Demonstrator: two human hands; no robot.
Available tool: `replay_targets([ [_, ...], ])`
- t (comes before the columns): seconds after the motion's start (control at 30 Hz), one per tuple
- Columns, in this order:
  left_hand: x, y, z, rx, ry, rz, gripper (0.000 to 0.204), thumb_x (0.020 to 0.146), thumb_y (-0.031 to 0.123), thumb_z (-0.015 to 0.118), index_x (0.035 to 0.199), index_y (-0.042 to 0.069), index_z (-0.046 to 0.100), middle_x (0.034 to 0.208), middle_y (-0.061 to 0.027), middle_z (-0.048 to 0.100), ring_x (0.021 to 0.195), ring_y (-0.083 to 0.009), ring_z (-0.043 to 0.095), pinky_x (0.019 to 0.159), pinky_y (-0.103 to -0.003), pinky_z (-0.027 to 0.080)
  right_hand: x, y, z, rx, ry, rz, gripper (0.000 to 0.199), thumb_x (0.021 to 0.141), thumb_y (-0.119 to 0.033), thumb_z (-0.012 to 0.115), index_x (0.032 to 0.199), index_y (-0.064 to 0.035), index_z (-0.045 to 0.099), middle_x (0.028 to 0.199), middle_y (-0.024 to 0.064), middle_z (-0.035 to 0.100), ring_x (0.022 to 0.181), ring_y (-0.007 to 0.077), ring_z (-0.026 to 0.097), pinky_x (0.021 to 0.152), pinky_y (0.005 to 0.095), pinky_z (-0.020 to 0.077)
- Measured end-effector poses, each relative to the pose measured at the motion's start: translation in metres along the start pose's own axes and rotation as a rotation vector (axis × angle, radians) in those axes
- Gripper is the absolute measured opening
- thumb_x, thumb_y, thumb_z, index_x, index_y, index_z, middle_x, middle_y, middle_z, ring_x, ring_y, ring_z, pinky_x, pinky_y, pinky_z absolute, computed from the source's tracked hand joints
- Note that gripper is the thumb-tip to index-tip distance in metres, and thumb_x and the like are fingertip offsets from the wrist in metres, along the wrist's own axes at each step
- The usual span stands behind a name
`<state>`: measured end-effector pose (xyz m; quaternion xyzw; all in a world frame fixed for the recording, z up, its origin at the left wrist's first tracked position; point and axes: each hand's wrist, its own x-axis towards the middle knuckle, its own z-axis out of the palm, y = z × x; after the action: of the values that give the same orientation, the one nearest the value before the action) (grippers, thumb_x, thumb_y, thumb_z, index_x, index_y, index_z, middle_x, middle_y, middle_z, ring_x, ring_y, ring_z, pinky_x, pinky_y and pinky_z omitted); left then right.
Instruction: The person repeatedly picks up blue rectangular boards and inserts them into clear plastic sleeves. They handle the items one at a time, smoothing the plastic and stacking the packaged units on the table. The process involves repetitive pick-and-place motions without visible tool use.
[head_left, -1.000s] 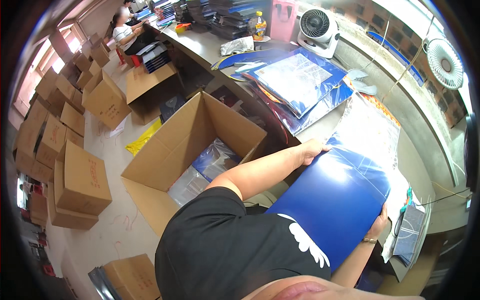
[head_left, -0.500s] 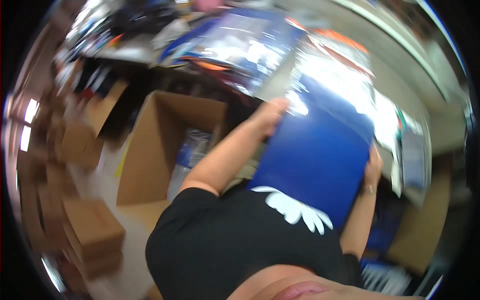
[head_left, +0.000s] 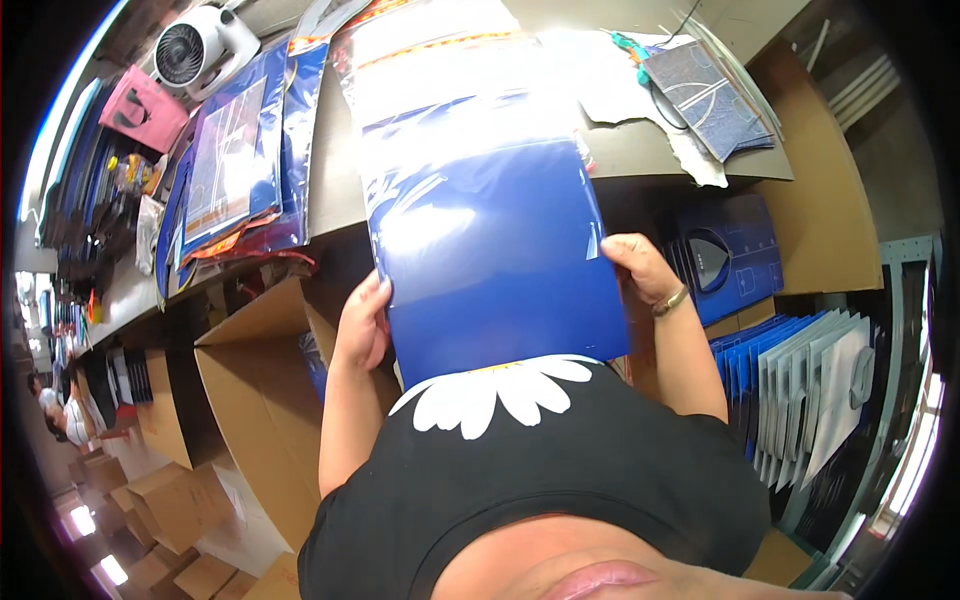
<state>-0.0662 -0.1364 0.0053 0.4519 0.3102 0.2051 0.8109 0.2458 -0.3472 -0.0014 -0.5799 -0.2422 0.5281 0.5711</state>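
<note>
Hands (head_left: 366, 322) hold a glossy blue sheet (head_left: 500, 250) by opposite edges.

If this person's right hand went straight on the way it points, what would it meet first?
Most likely the glossy, flat blue rectangular sheet: the right hand, at its right edge, points up and leftward across it. Depth is unclear, so it might pass over or under.

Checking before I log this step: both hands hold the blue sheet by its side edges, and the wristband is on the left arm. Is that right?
Not quite: the wristband is on the right arm, as the head view shows. The left hand and right hand do hold the blue sheet by its side edges.
</note>
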Motion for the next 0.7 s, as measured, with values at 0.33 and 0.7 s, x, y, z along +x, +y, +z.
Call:
replay_targets([
  [0.33, 0.071, 0.011, -0.019, -0.081, 0.085, -0.146, 0.038, 0.091, 0.028, 0.055, 0.115, -0.001, 0.053, 0.104, -0.0122, 0.062, 0.089, -0.0226, 0.062, 0.078, -0.036, 0.052, 0.077, -0.022, 0.034, 0.227, 0.043, -0.049, 0.029, 0.093, -0.025, 0.055, 0.105, 0.0011, 0.059, 0.088, 0.0054, 0.064, 0.071, 0.0102, 0.060, 0.064, 0.0251, 0.0506],
  [0.7, -0.043, -0.019, 0.005, 0.091, 0.111, -0.094, 0.034, 0.087, 0.001, 0.055, 0.120, 0.000, 0.051, 0.106, -0.0083, 0.063, 0.091, -0.0161, 0.062, 0.082, -0.033, 0.049, -0.037, 0.038, 0.003, 0.039, -0.213, 0.104, 0.026, 0.084, -0.024, 0.067, 0.093, -0.0003, 0.067, 0.080, 0.0014, 0.065, 0.069, 0.0069, 0.058, 0.060, 0.0221, 0.0480],
])
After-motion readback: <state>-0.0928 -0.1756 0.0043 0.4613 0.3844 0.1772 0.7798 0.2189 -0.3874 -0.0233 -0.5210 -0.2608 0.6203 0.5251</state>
